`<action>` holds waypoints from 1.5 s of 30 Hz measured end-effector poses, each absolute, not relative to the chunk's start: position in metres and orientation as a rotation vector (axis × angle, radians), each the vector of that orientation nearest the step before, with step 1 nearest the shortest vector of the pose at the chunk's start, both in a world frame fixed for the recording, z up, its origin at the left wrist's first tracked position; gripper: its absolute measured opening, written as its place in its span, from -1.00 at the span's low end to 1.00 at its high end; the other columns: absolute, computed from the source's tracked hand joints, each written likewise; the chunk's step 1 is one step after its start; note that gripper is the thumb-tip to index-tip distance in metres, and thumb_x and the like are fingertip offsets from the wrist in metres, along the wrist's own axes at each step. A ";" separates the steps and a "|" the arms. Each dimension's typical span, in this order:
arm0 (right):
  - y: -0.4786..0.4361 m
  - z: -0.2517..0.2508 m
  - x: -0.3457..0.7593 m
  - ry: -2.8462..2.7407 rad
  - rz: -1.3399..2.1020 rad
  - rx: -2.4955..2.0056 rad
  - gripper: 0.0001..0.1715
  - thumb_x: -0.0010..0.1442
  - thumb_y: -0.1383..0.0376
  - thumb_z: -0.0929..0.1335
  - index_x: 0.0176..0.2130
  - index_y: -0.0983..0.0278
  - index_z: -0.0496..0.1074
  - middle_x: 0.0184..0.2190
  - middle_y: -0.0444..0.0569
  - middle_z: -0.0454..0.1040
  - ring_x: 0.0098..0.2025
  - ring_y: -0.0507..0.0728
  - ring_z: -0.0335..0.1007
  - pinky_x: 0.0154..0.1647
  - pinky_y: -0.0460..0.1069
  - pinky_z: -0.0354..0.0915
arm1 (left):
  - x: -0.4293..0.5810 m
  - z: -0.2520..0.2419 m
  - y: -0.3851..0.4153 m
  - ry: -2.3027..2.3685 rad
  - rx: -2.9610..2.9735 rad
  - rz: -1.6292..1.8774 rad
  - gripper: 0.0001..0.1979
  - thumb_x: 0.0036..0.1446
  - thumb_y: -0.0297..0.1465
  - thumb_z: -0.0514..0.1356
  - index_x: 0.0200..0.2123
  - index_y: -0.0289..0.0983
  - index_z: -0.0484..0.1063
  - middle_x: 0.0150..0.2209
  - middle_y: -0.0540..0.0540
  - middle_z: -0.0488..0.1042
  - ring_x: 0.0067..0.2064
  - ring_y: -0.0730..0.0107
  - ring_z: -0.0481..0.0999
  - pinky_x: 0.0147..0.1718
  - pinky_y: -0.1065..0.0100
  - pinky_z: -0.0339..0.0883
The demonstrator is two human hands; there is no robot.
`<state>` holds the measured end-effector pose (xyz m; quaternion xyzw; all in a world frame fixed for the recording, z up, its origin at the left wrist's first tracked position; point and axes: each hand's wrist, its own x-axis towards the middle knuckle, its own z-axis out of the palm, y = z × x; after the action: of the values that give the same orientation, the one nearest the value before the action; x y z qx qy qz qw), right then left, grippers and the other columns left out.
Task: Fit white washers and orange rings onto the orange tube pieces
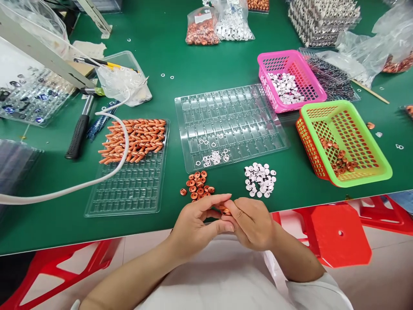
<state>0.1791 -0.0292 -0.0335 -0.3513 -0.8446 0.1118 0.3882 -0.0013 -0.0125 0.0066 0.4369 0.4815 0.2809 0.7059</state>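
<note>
- Currently, the fingers of your left hand (195, 221) and right hand (254, 223) are clamped on a small copper-coloured piece (226, 212) at the near edge of the green worktop (155, 43).
- Just beyond your hands lie copper-coloured discs (200, 185) and white discs (260, 177), then a clear tray (232, 107).
- Rightward, a pink basket (274, 97) stands just beside a green-rimmed basket (364, 181).
- Leftward lies a hammer (78, 137).
- Below, red stools (343, 241) stand on pale floor (390, 258).

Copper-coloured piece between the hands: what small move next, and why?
I'd probably firm up the pinch on the copper-coloured piece: the left hand and right hand meet around it close to the front edge of the green table, where a slip could drop it.
</note>
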 end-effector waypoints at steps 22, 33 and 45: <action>-0.025 -0.035 0.174 -2.046 0.365 -0.823 -0.47 0.24 0.45 0.22 0.19 0.50 0.17 -0.46 0.04 0.41 -0.45 0.13 0.33 -0.56 -0.01 0.31 | -0.003 0.006 -0.013 1.058 0.895 0.651 -0.59 -0.13 -0.49 0.43 -0.13 -0.26 0.54 -0.28 -0.08 0.57 -0.26 0.32 0.56 -0.20 0.35 0.51; -0.019 -0.031 0.171 -2.012 0.479 -0.803 -0.51 0.27 0.44 0.19 0.18 0.44 0.17 -0.49 -0.03 0.37 -0.49 0.10 0.31 -0.58 -0.03 0.27 | -0.003 0.004 -0.015 1.009 0.793 0.702 -0.59 -0.15 -0.60 0.42 -0.17 -0.22 0.54 -0.31 -0.01 0.58 -0.28 0.43 0.56 -0.25 0.47 0.50; -0.018 -0.039 0.171 -1.930 0.596 -0.855 -0.63 0.25 0.45 0.25 0.06 0.42 0.32 -0.44 0.04 0.45 -0.47 0.09 0.29 -0.55 -0.04 0.24 | 0.003 -0.001 -0.006 1.043 0.833 0.699 -0.62 -0.13 -0.51 0.43 -0.17 -0.27 0.51 -0.31 -0.04 0.55 -0.30 0.39 0.57 -0.27 0.39 0.53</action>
<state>0.1706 -0.0177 -0.0391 -0.3469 -0.7828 0.2417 0.4566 0.0033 -0.0060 -0.0006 0.3784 0.4733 0.3175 0.7294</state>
